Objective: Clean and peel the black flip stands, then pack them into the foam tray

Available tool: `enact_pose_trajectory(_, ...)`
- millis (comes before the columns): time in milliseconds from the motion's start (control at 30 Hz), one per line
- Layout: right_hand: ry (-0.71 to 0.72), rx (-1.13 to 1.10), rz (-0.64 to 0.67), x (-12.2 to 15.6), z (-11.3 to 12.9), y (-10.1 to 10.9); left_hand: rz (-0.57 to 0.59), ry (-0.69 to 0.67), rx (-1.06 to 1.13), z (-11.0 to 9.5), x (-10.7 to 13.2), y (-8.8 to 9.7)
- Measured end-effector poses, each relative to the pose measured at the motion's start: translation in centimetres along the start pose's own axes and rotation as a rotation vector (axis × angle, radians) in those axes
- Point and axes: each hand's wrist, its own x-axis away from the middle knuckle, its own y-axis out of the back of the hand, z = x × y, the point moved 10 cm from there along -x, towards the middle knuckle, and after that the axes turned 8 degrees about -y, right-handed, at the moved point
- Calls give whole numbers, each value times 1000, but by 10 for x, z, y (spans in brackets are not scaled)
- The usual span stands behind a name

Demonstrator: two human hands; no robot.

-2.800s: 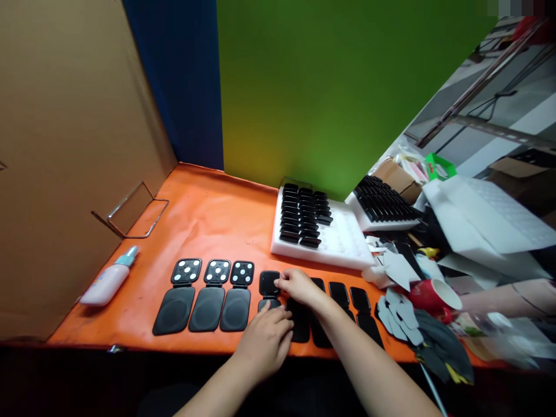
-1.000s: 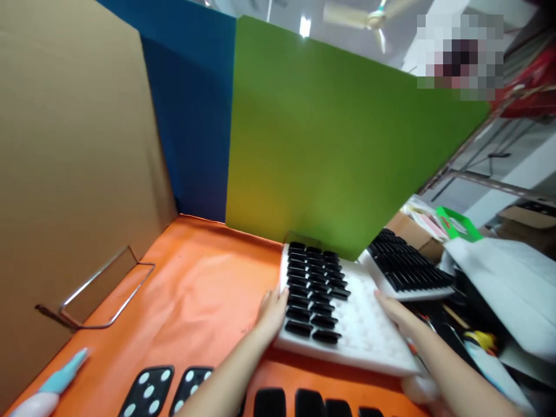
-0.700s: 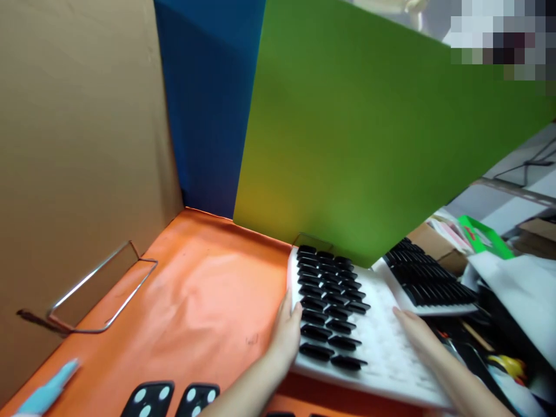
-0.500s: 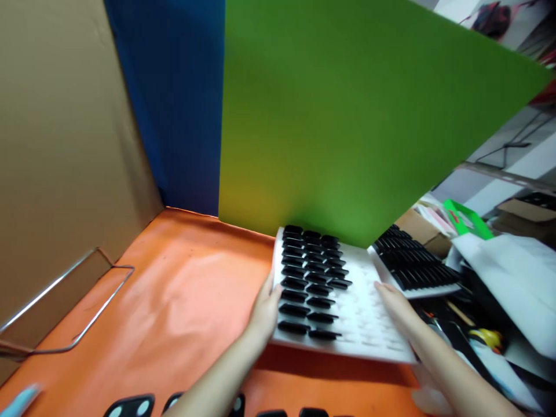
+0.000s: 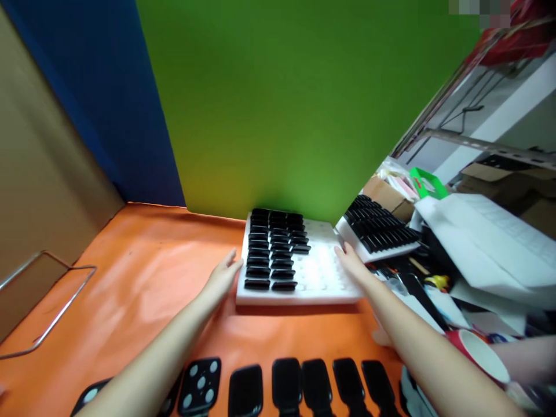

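Observation:
A white foam tray (image 5: 317,292) lies on the orange table surface, its far edge at a green panel. Black rounded flat pieces (image 5: 258,270) stand on edge in rows in its left part; the right part shows bare slots. My left hand (image 5: 222,279) is at the tray's left edge, fingers stretched and apart, the thumb at or very near the rim. My right hand (image 5: 351,265) has its fingers over the tray's right edge. Several black rounded-square pieces with narrow tails (image 5: 286,382) lie along the near side, beside a black piece with white dots (image 5: 200,383).
A green panel (image 5: 282,116) and a cardboard wall (image 5: 47,191) enclose the back and left. A bent metal wire (image 5: 61,315) sticks out at left. A second filled tray (image 5: 393,250), a white sheet-like piece (image 5: 490,237), a red-and-white cup (image 5: 482,353) and another person's arm (image 5: 527,359) are at right.
The tray has come down from a tilted hold in both hands to lying flat on the table. My left hand has loosened from its edge. The view has turned to the right.

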Motion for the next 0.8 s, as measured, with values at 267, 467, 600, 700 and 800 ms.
enact_pose_trajectory(267, 461, 27, 153, 178, 52, 28, 98, -213, -603, -47, 140, 37)
enact_pose_trajectory(467, 546, 6, 420, 297, 39, -15, 413, -589, -1079, -20, 268, 12)
enact_pose_trajectory(600, 609, 5, 406, 333, 49, -31, 534, -685, -1265, -1, 299, -11)
enact_pose_trajectory(700, 631, 14, 400, 351, 55, -35, 567, -698, -1325, 1, 301, -22)
enact_pose_trajectory(800, 643, -4, 414, 365, 52, -36, 603, -710, -1357, 3, 300, -28)
